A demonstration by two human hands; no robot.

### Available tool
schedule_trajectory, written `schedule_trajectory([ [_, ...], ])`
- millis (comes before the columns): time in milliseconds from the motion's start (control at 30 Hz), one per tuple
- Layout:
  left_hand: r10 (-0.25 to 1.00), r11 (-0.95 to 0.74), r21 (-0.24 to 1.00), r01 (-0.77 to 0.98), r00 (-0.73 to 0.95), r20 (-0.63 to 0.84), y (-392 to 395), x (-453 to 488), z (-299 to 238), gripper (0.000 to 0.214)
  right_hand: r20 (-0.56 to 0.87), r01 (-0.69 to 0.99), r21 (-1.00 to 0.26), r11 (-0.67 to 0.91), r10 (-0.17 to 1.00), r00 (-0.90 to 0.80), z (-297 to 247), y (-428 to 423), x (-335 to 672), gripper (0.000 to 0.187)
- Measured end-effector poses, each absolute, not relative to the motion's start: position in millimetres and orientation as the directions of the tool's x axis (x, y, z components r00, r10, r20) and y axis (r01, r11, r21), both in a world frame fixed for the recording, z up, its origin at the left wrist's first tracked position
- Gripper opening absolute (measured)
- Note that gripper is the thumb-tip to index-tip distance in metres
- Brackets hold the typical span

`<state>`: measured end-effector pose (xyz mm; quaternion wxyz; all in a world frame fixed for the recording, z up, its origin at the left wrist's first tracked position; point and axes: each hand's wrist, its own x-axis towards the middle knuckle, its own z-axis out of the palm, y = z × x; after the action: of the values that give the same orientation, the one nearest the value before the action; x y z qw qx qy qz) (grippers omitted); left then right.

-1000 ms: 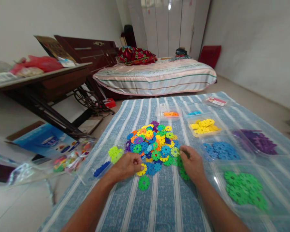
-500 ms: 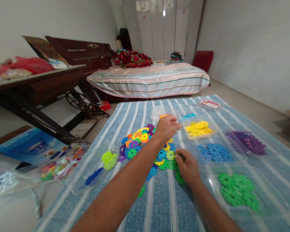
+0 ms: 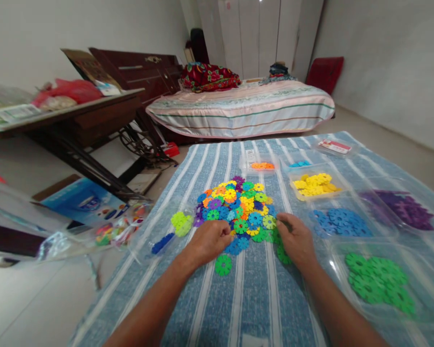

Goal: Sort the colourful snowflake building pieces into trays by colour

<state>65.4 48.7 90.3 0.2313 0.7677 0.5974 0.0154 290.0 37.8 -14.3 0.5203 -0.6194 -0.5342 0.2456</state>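
Bringing left hand [image 3: 210, 241] back from the far side, after reaching over the pile of flower discs [image 3: 240, 212] toward the orange discs [image 3: 263, 166] half a second ago. Keeping right hand [image 3: 297, 241] at the pile's near-right edge, same as before. Seeing the lone green disc [image 3: 223, 265] in full again, after hiding mostly behind the left forearm.

Curling left fingers at the pile's near-left edge, tips right beside a bit of yellow; not being able to tell whether pinching a disc. Bending right thumb and finger close together against the pile's right side, with green discs just under; not being able to tell if gripping any. Lying mixed and heaped on the striped cloth [image 3: 253, 299], between both hands and reaching farther out.

Counting two hands, one pile (overlapping too much for counting discs), one loose green disc on the near side. Counting eight single-colour groups: lime [image 3: 182, 223] and dark blue [image 3: 162, 243] at left; orange and light blue [image 3: 299, 164] far; yellow [image 3: 316, 183], blue [image 3: 347, 221], purple [image 3: 405, 207] and green [image 3: 379, 282] at right.
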Motion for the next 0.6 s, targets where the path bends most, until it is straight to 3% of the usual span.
schedule_trajectory([
  [167,0.897,-0.149,0.303,0.941,0.257,-0.359,23.3,52.0,87.6,0.007,0.238,0.408,-0.907,0.1,0.923,0.302,-15.0,36.8,291.4,0.028],
  [333,0.893,-0.171,0.258,0.951,0.26,-0.367,9.3,50.6,81.1,0.009,0.24,0.401,-0.91,0.104,0.921,0.307,-14.1,37.5,290.8,0.028],
  [433,0.884,-0.118,0.361,0.925,0.263,-0.386,9.7,48.3,77.1,0.01,0.264,0.397,-0.909,0.13,0.914,0.307,-13.4,38.8,290.0,0.026],
  [600,0.822,0.131,0.689,0.713,0.311,-0.478,18.4,45.5,77.8,0.014,0.27,0.397,-0.908,0.135,0.912,0.309,-13.8,41.2,288.8,0.024],
])
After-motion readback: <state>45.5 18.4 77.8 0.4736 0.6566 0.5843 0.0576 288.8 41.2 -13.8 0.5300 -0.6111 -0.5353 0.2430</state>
